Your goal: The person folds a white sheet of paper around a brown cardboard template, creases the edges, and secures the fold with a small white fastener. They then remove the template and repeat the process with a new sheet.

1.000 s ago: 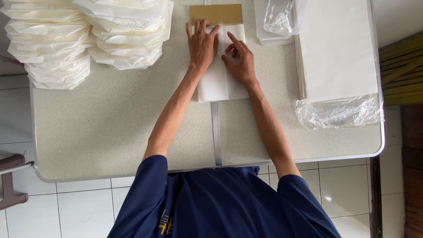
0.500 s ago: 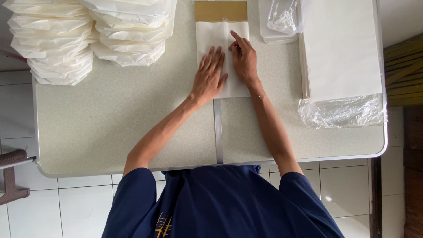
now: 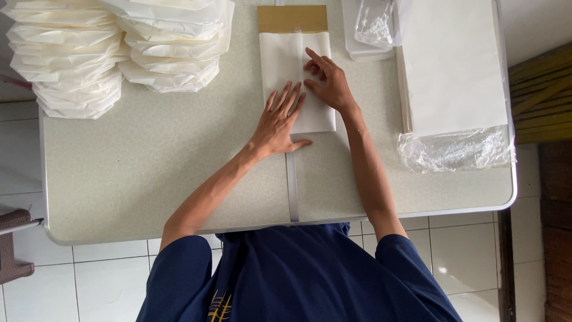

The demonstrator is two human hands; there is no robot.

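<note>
A folded white paper sheet lies in the middle of the far half of the pale table, its top end over a brown cardboard piece. My left hand lies flat, fingers spread, on the sheet's lower left part. My right hand presses down on the sheet's right side with its fingertips. Neither hand grips anything.
Two tall piles of folded white paper stand at the far left. A stack of flat white sheets in torn clear plastic wrap sits at the right. A clear plastic box is behind the sheet. Tiled floor shows below the table edge.
My left hand has slid down the sheet toward me, from its top to its lower part. My right hand has stayed on the right side, shifting slightly.
</note>
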